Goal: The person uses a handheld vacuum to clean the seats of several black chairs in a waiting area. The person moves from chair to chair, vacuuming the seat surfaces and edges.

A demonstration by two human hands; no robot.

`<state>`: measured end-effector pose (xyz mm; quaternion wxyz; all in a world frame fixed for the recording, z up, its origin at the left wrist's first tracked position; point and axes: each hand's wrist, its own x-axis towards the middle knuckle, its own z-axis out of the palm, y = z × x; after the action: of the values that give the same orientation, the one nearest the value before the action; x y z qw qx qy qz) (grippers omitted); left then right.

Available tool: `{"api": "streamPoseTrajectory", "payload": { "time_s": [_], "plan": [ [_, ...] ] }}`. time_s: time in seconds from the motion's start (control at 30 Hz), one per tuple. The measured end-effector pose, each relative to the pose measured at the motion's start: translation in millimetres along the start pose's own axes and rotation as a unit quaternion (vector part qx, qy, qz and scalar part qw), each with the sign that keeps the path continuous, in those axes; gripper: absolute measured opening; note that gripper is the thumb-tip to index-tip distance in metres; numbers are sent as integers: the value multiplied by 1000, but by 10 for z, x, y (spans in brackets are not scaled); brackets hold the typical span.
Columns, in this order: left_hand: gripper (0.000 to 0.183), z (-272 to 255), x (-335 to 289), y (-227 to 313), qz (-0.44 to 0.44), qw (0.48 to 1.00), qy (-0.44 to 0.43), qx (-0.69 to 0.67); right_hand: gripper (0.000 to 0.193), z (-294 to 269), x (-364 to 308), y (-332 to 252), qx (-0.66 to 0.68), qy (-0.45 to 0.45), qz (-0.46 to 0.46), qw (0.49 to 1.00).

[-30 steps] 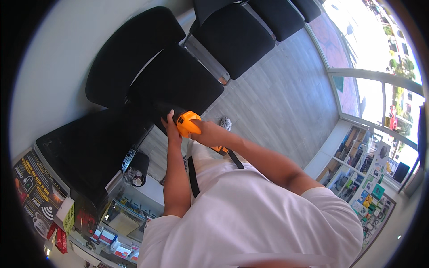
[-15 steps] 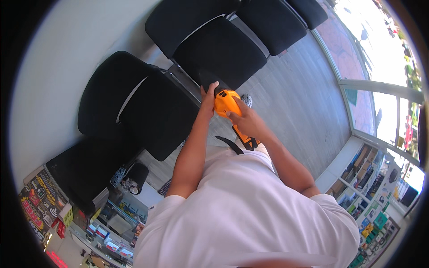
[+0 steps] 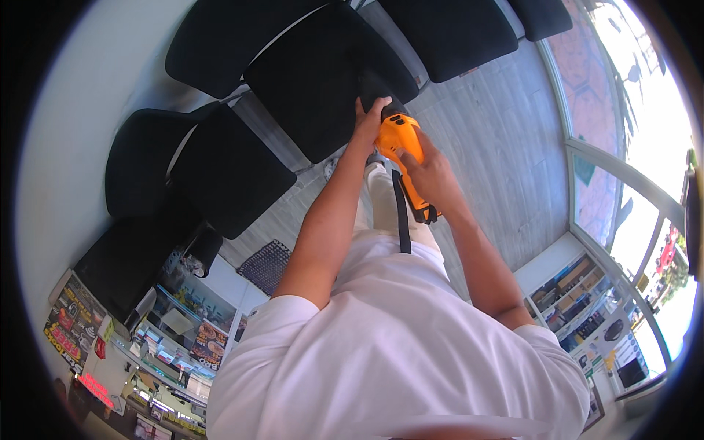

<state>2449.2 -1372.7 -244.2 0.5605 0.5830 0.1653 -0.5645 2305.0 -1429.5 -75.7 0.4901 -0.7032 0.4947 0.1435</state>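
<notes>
An orange-and-black cordless handheld tool (image 3: 400,136), with the look of a blower or small vacuum, is held out in front of my body. Its black front part reaches over a black chair seat (image 3: 304,81) and blends into it, so I cannot tell whether the tip touches. My left hand (image 3: 370,121) is closed round that black front part, thumb on top. Behind it, my right hand (image 3: 431,174) wraps the handle just under the orange body. A black strap (image 3: 402,214) hangs beside the tool, in front of my trousers.
More black chairs (image 3: 227,172) stand along the pale wall (image 3: 66,147) at left, with others (image 3: 447,37) at the far side. Glass display cases (image 3: 172,323) are at lower left, a shelf unit (image 3: 568,293) at right. A dark mat (image 3: 265,265) lies on the grey floor (image 3: 506,139).
My view has shifted, and both hands with the tool now sit further up and right in it, over the farther chair's seat. The strap hangs straighter. Both grips stay the same.
</notes>
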Motion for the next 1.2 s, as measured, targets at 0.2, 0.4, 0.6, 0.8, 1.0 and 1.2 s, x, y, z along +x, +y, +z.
{"api": "streamPoseTrajectory", "payload": {
  "time_s": [0.2, 0.4, 0.6, 0.8, 1.0, 1.2],
  "plan": [
    [129, -957, -380, 10, -14, 993, 111, -37, 76, 460, -37, -353, -14, -156, -31, 987],
    [131, -497, -184, -62, -9, 994, 100, -32, 69, 187, -5, -164, -1, -79, -5, 997],
    [132, 125, 72, 149, -53, 995, -25, 76, 68, -61, -104, -274, 23, 22, 73, 997],
    [130, -205, -109, 167, -32, 999, 23, -5, 69, 5, -97, -482, -23, -27, 64, 997],
    [119, -864, -77, 540, 129, 933, 38, 332, 60, -5, -270, -157, 288, -11, 150, 946],
    [101, -1180, 532, 924, 441, 762, 237, 410, 63, -304, -595, 423, 254, 119, 77, 957]
  ]
}}
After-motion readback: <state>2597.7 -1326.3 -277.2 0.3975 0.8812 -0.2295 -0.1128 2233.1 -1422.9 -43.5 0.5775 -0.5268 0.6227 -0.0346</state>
